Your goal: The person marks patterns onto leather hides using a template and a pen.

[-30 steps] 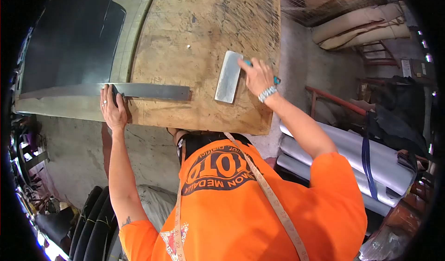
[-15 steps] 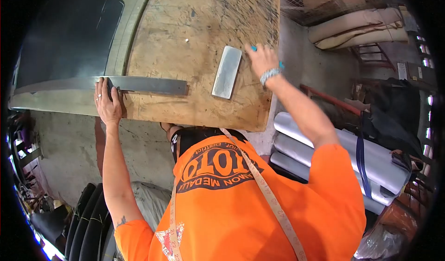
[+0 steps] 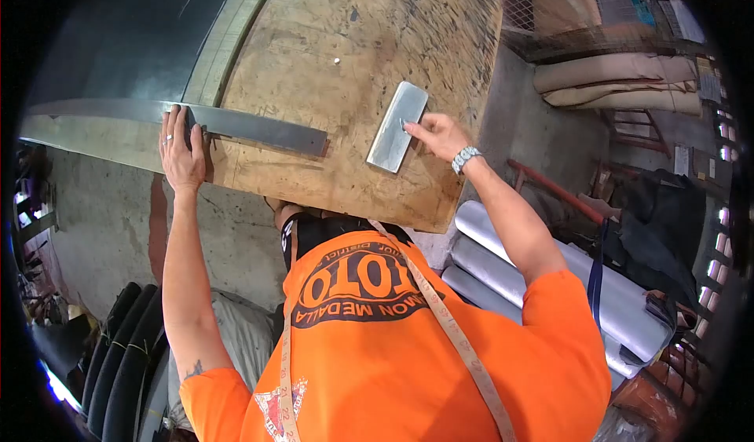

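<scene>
Fingers of my left hand (image 3: 182, 150) lie spread over a long grey metal straightedge (image 3: 267, 130), pressing it down near the table edge. The straightedge crosses the lower border of a dark sheet (image 3: 118, 42). My right hand (image 3: 438, 136) is pinched at the right side of a silver rectangular block (image 3: 390, 147). A small thin item shows at its fingertips over the block; what it is, I cannot make out.
The worn wooden table (image 3: 314, 34) has a small white bit (image 3: 337, 60) on it. Silver rolls (image 3: 550, 265) lie at the right, rolled tan material (image 3: 620, 77) at the upper right, dark rolls (image 3: 126, 356) at the lower left.
My right hand has moved down and closer to the block, its fingertips now over the block's edge. My left hand stays on the straightedge. The view has shifted and tilted slightly.
</scene>
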Available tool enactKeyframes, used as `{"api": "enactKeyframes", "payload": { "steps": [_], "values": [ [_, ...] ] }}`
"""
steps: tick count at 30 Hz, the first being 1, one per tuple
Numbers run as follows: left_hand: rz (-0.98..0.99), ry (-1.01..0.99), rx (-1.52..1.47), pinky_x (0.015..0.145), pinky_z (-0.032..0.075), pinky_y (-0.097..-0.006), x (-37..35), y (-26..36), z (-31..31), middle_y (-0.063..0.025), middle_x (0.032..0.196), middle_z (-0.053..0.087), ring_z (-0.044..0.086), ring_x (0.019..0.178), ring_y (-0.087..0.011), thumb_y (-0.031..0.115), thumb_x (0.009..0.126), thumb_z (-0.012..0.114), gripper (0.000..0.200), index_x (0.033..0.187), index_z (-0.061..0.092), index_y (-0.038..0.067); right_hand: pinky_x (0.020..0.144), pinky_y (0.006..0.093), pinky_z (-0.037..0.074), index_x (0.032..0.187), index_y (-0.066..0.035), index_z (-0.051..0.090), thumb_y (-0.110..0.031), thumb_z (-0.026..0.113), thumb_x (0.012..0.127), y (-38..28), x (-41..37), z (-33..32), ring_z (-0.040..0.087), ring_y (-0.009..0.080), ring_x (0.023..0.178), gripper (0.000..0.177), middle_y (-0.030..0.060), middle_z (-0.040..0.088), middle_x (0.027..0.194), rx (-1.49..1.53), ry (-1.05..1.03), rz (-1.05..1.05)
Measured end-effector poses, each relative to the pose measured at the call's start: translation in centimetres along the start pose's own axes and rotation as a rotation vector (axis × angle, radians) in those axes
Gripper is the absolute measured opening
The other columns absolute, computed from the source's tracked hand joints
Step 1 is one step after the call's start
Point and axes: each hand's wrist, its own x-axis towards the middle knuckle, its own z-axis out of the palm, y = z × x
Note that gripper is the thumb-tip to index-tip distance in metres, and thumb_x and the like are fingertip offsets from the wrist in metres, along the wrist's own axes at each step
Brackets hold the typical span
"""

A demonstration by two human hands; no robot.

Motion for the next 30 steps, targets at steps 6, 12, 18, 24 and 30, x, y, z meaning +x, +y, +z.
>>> {"api": "enactKeyframes", "payload": {
  "steps": [6, 12, 18, 24, 30],
  "values": [
    [0.005, -0.001, 0.012, 0.125, 0.028, -0.0441, 0.0, -0.1, 0.0, -0.0058, 0.159, 0.047, 0.035, 0.152, -0.0289, 0.035, 0.105, 0.051, 0.049, 0.15, 0.052, 0.014, 0.053, 0.0362, 0.045, 0.066, -0.006, 0.057, -0.053, 0.083, 0.082, 0.4, 1.4, 0.9, 0.054, 0.0166, 0.056, 0.056, 0.0062, 0.059, 0.06, 0.081, 0.134, -0.011],
    [0.013, 0.006, -0.014, 0.125, 0.027, -0.0436, -0.1, -0.1, 0.1, -0.0066, 0.159, 0.047, 0.036, 0.151, -0.028, 0.034, 0.104, 0.053, 0.05, 0.15, 0.052, 0.014, 0.047, 0.0339, 0.047, 0.067, -0.006, 0.056, -0.049, 0.083, 0.084, -2.0, 0.7, -0.4, 0.058, 0.0157, 0.047, 0.053, 0.0069, 0.062, 0.057, 0.142, 0.07, 0.17],
    [0.02, 0.006, -0.008, 0.123, 0.03, -0.0434, -0.3, -0.1, 0.4, -0.0078, 0.158, 0.048, 0.037, 0.151, -0.0295, 0.033, 0.105, 0.052, 0.049, 0.149, 0.052, 0.014, 0.037, 0.0324, 0.044, 0.068, -0.007, 0.051, -0.053, 0.079, 0.087, -1.3, 1.6, 0.0, 0.059, 0.014, 0.041, 0.057, 0.0078, 0.062, 0.055, 0.149, 0.188, 0.141],
    [0.016, 0.0, -0.028, 0.123, 0.029, -0.0435, -0.8, 0.2, 0.2, -0.0074, 0.158, 0.048, 0.037, 0.15, -0.0294, 0.033, 0.105, 0.052, 0.049, 0.149, 0.053, 0.013, 0.039, 0.0315, 0.045, 0.069, -0.005, 0.054, -0.052, 0.079, 0.087, -1.1, 1.8, 0.9, 0.058, 0.0151, 0.04, 0.056, 0.0088, 0.061, 0.055, 0.097, 0.23, 0.05],
    [0.023, 0.022, -0.011, 0.123, 0.03, -0.0438, 0.3, -0.2, 0.1, -0.0073, 0.158, 0.048, 0.038, 0.15, -0.0299, 0.032, 0.104, 0.053, 0.049, 0.149, 0.053, 0.013, 0.056, 0.041, 0.049, 0.072, -0.001, 0.061, -0.056, 0.079, 0.084, 1.1, 1.4, 2.0, 0.061, 0.0235, 0.056, 0.059, 0.0121, 0.062, 0.058, -0.03, 0.227, -0.083]
  ]
}}
